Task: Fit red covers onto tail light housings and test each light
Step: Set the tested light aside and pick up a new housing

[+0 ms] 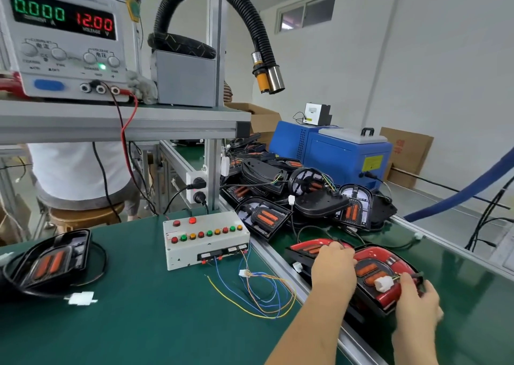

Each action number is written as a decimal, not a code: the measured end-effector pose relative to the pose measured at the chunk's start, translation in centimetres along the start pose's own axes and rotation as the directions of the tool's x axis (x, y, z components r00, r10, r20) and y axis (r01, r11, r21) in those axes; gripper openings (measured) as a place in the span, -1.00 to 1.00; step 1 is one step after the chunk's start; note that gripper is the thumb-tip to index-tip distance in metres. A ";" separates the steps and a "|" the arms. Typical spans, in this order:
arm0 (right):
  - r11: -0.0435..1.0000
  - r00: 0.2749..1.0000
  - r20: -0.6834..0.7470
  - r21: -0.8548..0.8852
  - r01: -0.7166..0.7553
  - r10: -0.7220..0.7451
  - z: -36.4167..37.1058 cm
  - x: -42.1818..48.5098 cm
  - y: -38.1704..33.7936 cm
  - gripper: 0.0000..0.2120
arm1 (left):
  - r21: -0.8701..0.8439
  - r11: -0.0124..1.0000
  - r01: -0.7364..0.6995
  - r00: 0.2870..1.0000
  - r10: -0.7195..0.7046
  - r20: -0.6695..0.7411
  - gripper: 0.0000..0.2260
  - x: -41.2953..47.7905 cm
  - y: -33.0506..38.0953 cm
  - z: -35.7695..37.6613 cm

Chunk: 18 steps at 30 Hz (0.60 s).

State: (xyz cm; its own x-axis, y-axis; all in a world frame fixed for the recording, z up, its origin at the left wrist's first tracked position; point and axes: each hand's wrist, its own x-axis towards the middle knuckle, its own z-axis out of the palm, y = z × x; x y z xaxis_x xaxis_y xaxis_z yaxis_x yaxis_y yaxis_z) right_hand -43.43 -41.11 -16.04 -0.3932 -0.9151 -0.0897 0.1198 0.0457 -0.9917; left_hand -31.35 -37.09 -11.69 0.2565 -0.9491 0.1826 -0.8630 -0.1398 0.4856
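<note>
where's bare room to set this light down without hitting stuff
Widest bare patch: green mat between the uncovered housing at left and the test box, running to the near edge. The belt right of the red-covered light is also bare. Crowded: the housing pile up the belt, and loose wires before the box.
</note>
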 end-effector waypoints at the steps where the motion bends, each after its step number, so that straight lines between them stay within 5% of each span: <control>1: 1.000 1.000 0.004 -0.001 -0.002 0.002 -0.1 0.0 0.1 -0.42 | 0.008 1.000 0.008 1.000 -0.008 0.010 -0.72 0.1 -0.1 0.0; 11: 0.996 0.998 0.039 -0.075 0.051 -0.049 -0.4 -0.3 -0.2 -0.43 | -0.069 0.995 -0.073 0.997 0.073 0.001 -0.64 -2.2 -0.1 -0.8; 18: 0.921 0.930 0.013 -0.135 0.367 -0.368 0.4 -3.5 -2.0 -0.47 | -0.253 0.967 -0.002 0.935 -0.088 -0.343 -0.67 -5.1 -4.4 -5.4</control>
State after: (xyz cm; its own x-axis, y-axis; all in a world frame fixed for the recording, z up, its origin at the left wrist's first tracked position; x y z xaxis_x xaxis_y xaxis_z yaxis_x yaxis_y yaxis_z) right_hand -41.94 -38.14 -13.74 -0.3979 -0.8727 0.2831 -0.1568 -0.2393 -0.9582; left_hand -26.46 -30.08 -10.14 0.4650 -0.7784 0.4218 -0.7252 -0.0616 0.6858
